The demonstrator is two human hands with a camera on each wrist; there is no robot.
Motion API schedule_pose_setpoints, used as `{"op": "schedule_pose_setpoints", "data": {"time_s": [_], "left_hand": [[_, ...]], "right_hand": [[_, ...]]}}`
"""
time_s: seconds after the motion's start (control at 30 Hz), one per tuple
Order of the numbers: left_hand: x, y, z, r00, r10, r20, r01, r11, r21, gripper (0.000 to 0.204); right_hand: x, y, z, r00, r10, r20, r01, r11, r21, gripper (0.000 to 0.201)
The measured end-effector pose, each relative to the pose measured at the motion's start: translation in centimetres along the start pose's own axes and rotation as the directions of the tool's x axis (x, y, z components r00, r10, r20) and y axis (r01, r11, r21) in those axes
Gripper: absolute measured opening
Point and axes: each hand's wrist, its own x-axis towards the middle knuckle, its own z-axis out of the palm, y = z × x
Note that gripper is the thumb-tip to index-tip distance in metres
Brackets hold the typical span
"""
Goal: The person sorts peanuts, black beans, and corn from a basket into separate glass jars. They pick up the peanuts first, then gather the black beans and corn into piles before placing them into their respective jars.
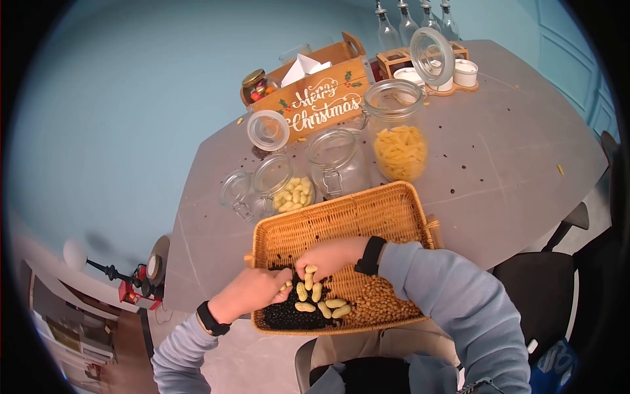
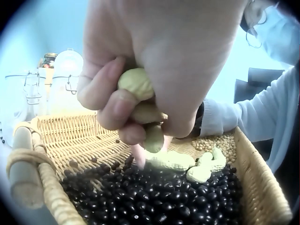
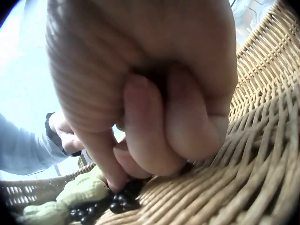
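Note:
Several peanuts are gripped in the curled fingers of my left hand [image 1: 257, 289]; one pale peanut [image 2: 136, 83] shows between fingers and thumb in the left wrist view. This hand hangs over black beans [image 2: 154, 197] in the wicker basket [image 1: 341, 213]. My right hand [image 1: 335, 255] reaches down beside it, fingers curled, tips among the beans at the bare weave. A peanut [image 3: 84, 190] lies right by its thumb. I cannot tell whether the right fingers pinch anything. Several more peanuts [image 1: 317, 291] lie loose on the beans, nearer my body.
Tan beans [image 1: 377, 302] fill the basket's near right part. Behind it stand a glass jar of peanuts [image 1: 293, 194], a clear jar [image 1: 338, 164] and a jar of pasta [image 1: 400, 151]. A Christmas crate [image 1: 321, 98] and white ramekins [image 1: 465, 72] stand farther back. Dark beans lie scattered over the table [image 1: 512, 144].

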Motion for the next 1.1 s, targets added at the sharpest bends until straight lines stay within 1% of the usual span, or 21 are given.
{"op": "schedule_pose_setpoints", "data": {"time_s": [0.03, 0.07, 0.1, 0.17, 0.2, 0.23, 0.27, 0.3, 0.37, 0.4, 0.47, 0.5, 0.57, 0.7, 0.77, 0.83, 0.9, 0.93, 1.0, 1.07, 1.1], "left_hand": [[0.1, 0.3, 0.0, 1.000, -0.002, -0.001, 0.002, 1.000, 0.000, 0.020], [0.2, 0.5, 0.0, 0.997, 0.083, -0.002, -0.083, 0.997, -0.001, 0.016], [0.3, 0.6, 0.0, 0.986, 0.170, -0.002, -0.170, 0.986, -0.002, 0.013], [0.4, 0.7, 0.1, 0.980, 0.198, -0.001, -0.198, 0.980, 0.000, 0.013], [0.5, 0.8, 0.1, 0.975, 0.221, 0.001, -0.221, 0.975, 0.005, 0.013], [0.5, 0.7, 0.0, 0.975, 0.222, 0.001, -0.222, 0.975, 0.006, 0.013], [0.6, 0.5, -0.2, 0.969, 0.248, -0.026, -0.247, 0.969, 0.010, 0.013], [0.6, 0.4, -0.4, 0.961, 0.272, -0.052, -0.272, 0.962, 0.015, 0.014], [0.5, 0.2, -0.3, 0.965, 0.259, -0.035, -0.257, 0.966, 0.037, 0.015], [0.4, 0.1, -0.3, 0.969, 0.246, -0.020, -0.244, 0.968, 0.059, 0.015], [0.3, 0.4, -0.1, 0.977, 0.214, 0.005, -0.214, 0.976, 0.049, 0.015], [0.2, 0.5, 0.1, 0.983, 0.183, 0.031, -0.184, 0.982, 0.039, 0.014], [0.3, 0.5, 0.8, 0.982, 0.180, 0.050, -0.183, 0.982, 0.053, 0.014], [0.6, 0.1, 1.8, 0.979, 0.179, 0.102, -0.189, 0.977, 0.103, 0.015], [0.7, 0.1, 1.7, 0.980, 0.176, 0.093, -0.186, 0.976, 0.112, 0.014], [0.8, 0.0, 1.5, 0.982, 0.169, 0.085, -0.179, 0.977, 0.118, 0.014], [0.8, -0.5, 0.3, 0.991, 0.135, 0.000, -0.134, 0.987, 0.092, 0.016], [0.8, -0.7, -0.6, 0.991, 0.135, -0.001, -0.134, 0.987, 0.092, 0.016], [0.9, -1.2, -3.0, 0.981, 0.034, -0.193, 0.008, 0.978, 0.209, 0.017], [1.5, -1.9, -5.4, 0.949, -0.168, -0.268, 0.241, 0.933, 0.268, 0.019], [2.0, -2.8, -6.3, 0.917, -0.216, -0.336, 0.294, 0.934, 0.202, 0.019]], "right_hand": [[0.1, -0.2, 0.0, 0.999, 0.040, 0.013, -0.039, 0.997, -0.066, 0.020], [0.1, -0.4, 0.0, 0.996, 0.083, 0.022, -0.079, 0.988, -0.131, 0.021], [0.2, -0.6, 0.0, 0.996, 0.085, 0.021, -0.081, 0.988, -0.131, 0.021], [0.1, -0.8, -0.4, 0.986, 0.163, -0.041, -0.166, 0.981, -0.100, 0.024], [0.0, -0.7, -0.6, 0.985, 0.165, -0.043, -0.168, 0.981, -0.099, 0.024], [-0.1, -0.5, -0.9, 0.989, 0.130, -0.070, -0.133, 0.990, -0.041, 0.024], [-0.2, -0.8, -1.5, 0.991, 0.096, -0.098, -0.095, 0.995, 0.016, 0.024], [-0.3, -1.2, -1.9, 0.991, 0.095, -0.098, -0.094, 0.995, 0.017, 0.024], [-0.4, -2.0, -2.5, 0.988, 0.139, 0.062, -0.141, 0.989, 0.031, 0.024], [-0.4, -1.9, -2.4, 0.988, 0.138, 0.063, -0.140, 0.990, 0.028, 0.024], [-0.4, -1.6, -2.0, 0.980, 0.127, 0.154, -0.143, 0.985, 0.097, 0.023], [-0.3, -1.5, -1.8, 0.979, 0.126, 0.157, -0.142, 0.985, 0.096, 0.023], [-0.2, -1.4, -1.4, 0.968, 0.127, 0.217, -0.139, 0.990, 0.039, 0.026], [-0.2, -1.3, -1.1, 0.968, 0.128, 0.217, -0.135, 0.991, 0.020, 0.026], [-0.1, -1.1, -1.0, 0.964, 0.148, 0.222, -0.144, 0.989, -0.033, 0.027], [-0.1, -1.0, -1.0, 0.968, 0.129, 0.215, -0.130, 0.991, -0.010, 0.025], [-0.2, -1.1, -0.9, 0.972, 0.111, 0.209, -0.116, 0.993, 0.013, 0.023], [-0.2, -1.2, -0.8, 0.973, 0.101, 0.205, -0.113, 0.993, 0.045, 0.024], [-0.1, -1.3, -0.8, 0.975, 0.093, 0.202, -0.111, 0.991, 0.076, 0.025], [0.2, -1.3, -0.8, 0.980, 0.036, 0.196, -0.063, 0.989, 0.133, 0.026], [0.2, -1.6, -0.9, 0.980, 0.035, 0.196, -0.062, 0.989, 0.133, 0.026]]}}
